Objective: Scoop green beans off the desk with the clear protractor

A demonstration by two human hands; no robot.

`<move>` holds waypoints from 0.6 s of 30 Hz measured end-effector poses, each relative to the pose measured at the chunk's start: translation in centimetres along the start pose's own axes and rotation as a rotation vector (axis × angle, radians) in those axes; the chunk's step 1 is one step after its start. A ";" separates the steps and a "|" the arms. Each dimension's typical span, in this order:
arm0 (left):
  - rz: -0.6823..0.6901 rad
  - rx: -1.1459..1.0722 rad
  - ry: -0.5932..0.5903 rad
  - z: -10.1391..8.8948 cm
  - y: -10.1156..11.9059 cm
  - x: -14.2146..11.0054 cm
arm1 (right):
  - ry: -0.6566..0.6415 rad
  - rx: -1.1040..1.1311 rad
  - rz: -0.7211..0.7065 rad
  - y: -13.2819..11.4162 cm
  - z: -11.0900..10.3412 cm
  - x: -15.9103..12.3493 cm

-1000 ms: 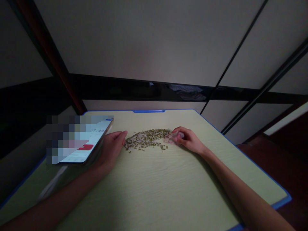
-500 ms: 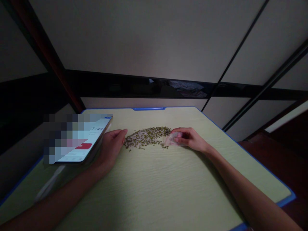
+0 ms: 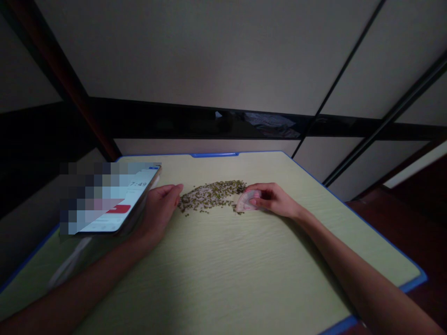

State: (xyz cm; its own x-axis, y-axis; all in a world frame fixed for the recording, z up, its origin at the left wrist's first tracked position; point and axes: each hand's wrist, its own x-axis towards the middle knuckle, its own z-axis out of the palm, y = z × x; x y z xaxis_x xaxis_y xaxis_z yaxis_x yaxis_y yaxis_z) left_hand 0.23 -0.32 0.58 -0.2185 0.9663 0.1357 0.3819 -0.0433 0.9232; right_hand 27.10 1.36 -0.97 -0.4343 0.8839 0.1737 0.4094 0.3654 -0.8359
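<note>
A long heap of small green beans mixed with pale grains (image 3: 213, 195) lies across the middle of the table. At its right end, my right hand (image 3: 272, 197) pinches a clear pinkish half-round protractor (image 3: 243, 200) between thumb and fingers. The protractor's curved edge faces the heap, close to a few stray beans. My left hand (image 3: 162, 204) rests at the heap's left end, fingers curled and thumb pressed against them. Whatever those fingers may hold is hidden.
The light wood-look table (image 3: 223, 270) has a blue edge and a blue grip (image 3: 215, 155) at the back. A lit phone (image 3: 118, 204) stands propped at the left, beside my left hand, with a white strap-like piece (image 3: 71, 260) below it. Cabinet panels (image 3: 195, 60) rise behind.
The view has shifted slightly. The protractor in my right hand has turned a little and shows more clearly. My left hand stays at the heap's left end.
</note>
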 end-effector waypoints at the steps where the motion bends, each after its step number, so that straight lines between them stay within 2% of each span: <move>1: 0.006 0.002 0.002 0.0 0.0 0.0 | -0.007 0.001 0.000 -0.1 0.0 0.0; 18: 0.046 0.066 0.016 -0.1 0.9 -0.7 | -0.154 0.050 0.049 -1.0 0.1 -0.6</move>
State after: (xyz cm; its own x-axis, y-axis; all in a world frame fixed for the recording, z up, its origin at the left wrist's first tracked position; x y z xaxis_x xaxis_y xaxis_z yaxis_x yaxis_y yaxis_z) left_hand 0.63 -1.06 1.40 -0.2136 0.9595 0.1837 0.4498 -0.0703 0.8904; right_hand 26.87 0.44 -0.29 -0.5344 0.8435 0.0532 0.3942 0.3044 -0.8671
